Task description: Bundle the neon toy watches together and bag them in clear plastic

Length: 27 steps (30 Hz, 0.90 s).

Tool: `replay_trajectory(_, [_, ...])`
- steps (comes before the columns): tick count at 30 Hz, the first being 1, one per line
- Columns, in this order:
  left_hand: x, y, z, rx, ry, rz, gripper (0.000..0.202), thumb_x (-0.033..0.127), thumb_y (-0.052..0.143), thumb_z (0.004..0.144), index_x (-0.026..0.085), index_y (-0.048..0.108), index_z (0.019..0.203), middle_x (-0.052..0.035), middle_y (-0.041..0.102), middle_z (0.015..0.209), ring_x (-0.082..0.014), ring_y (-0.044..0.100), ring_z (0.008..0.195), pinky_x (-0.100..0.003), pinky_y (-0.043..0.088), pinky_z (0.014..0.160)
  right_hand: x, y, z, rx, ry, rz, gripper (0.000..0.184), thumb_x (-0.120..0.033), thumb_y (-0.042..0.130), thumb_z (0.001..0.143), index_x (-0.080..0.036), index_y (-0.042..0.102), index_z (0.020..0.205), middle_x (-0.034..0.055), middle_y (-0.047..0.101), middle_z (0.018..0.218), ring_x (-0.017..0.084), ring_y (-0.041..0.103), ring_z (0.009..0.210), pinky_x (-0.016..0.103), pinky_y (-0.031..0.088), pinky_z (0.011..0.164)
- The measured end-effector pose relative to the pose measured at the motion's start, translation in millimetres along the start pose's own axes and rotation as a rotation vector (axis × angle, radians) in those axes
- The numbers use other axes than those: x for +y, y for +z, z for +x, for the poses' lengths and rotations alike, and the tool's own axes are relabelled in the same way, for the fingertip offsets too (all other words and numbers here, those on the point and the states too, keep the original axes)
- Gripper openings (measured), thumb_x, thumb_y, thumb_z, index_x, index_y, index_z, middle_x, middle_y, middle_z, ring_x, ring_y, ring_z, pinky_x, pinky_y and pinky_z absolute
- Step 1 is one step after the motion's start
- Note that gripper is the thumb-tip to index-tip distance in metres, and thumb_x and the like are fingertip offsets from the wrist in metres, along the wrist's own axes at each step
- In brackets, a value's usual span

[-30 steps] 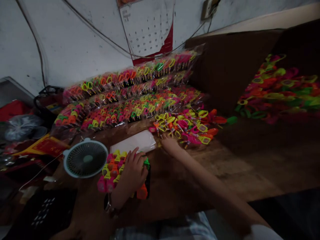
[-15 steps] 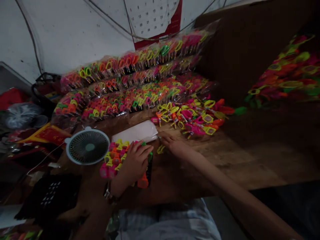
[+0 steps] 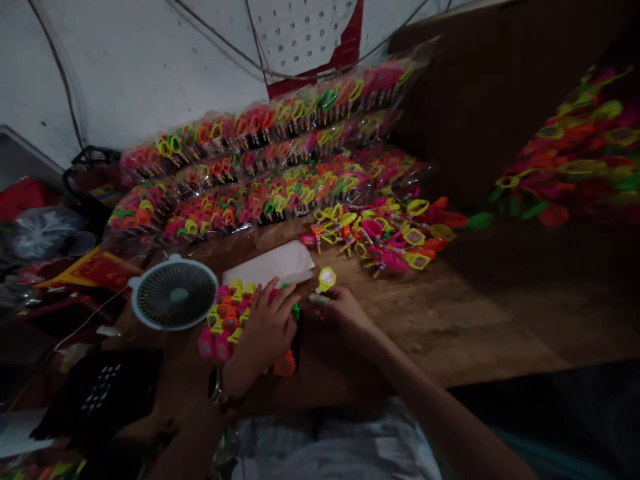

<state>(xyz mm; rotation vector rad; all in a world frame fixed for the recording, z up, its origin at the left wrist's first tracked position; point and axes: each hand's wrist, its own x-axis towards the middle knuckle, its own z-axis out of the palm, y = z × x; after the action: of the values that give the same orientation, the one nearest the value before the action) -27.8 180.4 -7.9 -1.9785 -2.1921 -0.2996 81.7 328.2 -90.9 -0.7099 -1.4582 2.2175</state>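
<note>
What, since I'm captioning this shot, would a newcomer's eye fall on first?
Probably the neon-coloured pieces in clear plastic, rowed along the back of the wooden table. Next, perhaps, the bright yellow piece held in the right hand, beside the left hand, which lies over a colourful cluster. Then the round fan, left of that cluster.

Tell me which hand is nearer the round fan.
Left. The left hand rests on the colourful pieces to the right of the round fan; the right hand is farther right, holding a yellow piece.
</note>
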Motion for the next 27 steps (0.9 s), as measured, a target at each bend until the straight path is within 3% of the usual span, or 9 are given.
replay_trajectory(5, [1, 0.8, -2, 0.053, -0.039, -0.036, 0.034, 0.011, 0.045, 0.080, 0.017, 0.057, 0.111, -0.0059, 0.060, 0.114, -0.0268, 0.042, 0.121, -0.055, 0.023, 0.112, 24, 25, 5, -0.070, -0.033, 0.065, 0.028, -0.029, 0.073, 0.057, -0.015, 0.065, 0.080, -0.0020, 0.067, 0.070, 0.012, 0.058, 0.055, 0.023, 0.047, 0.051])
replay_trajectory(10, [-1, 4.6, -3, 0.098, -0.045, -0.071, 0.032, 0.011, 0.046, 0.077, 0.017, 0.057, 0.106, -0.0071, 0.058, 0.109, -0.0268, 0.040, 0.122, -0.054, 0.023, 0.112, 28, 23, 9, -0.068, -0.092, 0.024, 0.025, -0.029, 0.072, 0.060, -0.015, 0.067, 0.079, -0.0004, 0.068, 0.072, 0.014, 0.059, 0.063, 0.027, 0.050, 0.063])
replay_trajectory(14, [-2, 5.6, -4, 0.112, -0.072, -0.100, 0.034, 0.012, 0.047, 0.076, 0.019, 0.057, 0.108, -0.0072, 0.057, 0.109, -0.0272, 0.040, 0.123, -0.054, 0.024, 0.112, 26, 21, 11, -0.079, -0.226, -0.215, 0.016, -0.022, 0.064, 0.063, -0.016, 0.067, 0.077, 0.0002, 0.069, 0.074, 0.017, 0.061, 0.069, 0.028, 0.050, 0.068])
replay_trajectory(18, [-4, 6.3, -6, 0.086, -0.110, -0.109, 0.041, 0.013, 0.047, 0.077, 0.021, 0.053, 0.117, -0.0080, 0.052, 0.123, -0.0285, 0.034, 0.130, -0.054, 0.026, 0.111, 30, 31, 3, 0.005, -0.329, -0.540, 0.014, -0.015, 0.055, 0.070, -0.017, 0.066, 0.078, 0.0037, 0.071, 0.081, 0.020, 0.064, 0.073, 0.028, 0.049, 0.070])
replay_trajectory(24, [-7, 8.9, -4, 0.050, -0.168, -0.156, 0.066, 0.018, 0.044, 0.083, 0.014, 0.019, 0.144, -0.0124, 0.039, 0.143, -0.0272, 0.025, 0.137, -0.048, 0.027, 0.111, 47, 59, -6, 0.222, -0.256, -0.732, 0.024, -0.011, 0.048, 0.077, -0.017, 0.067, 0.089, 0.0090, 0.073, 0.081, 0.020, 0.065, 0.068, 0.026, 0.047, 0.065])
replay_trajectory(27, [-8, 9.2, -2, -0.037, -0.153, -0.168, 0.066, 0.016, 0.043, 0.081, 0.017, 0.021, 0.144, -0.0089, 0.040, 0.144, -0.0271, 0.023, 0.138, -0.050, 0.021, 0.113, 37, 44, -2, 0.076, -0.307, -0.671, 0.029, -0.011, 0.051, 0.073, -0.017, 0.067, 0.096, 0.0062, 0.073, 0.087, 0.020, 0.066, 0.074, 0.027, 0.049, 0.069])
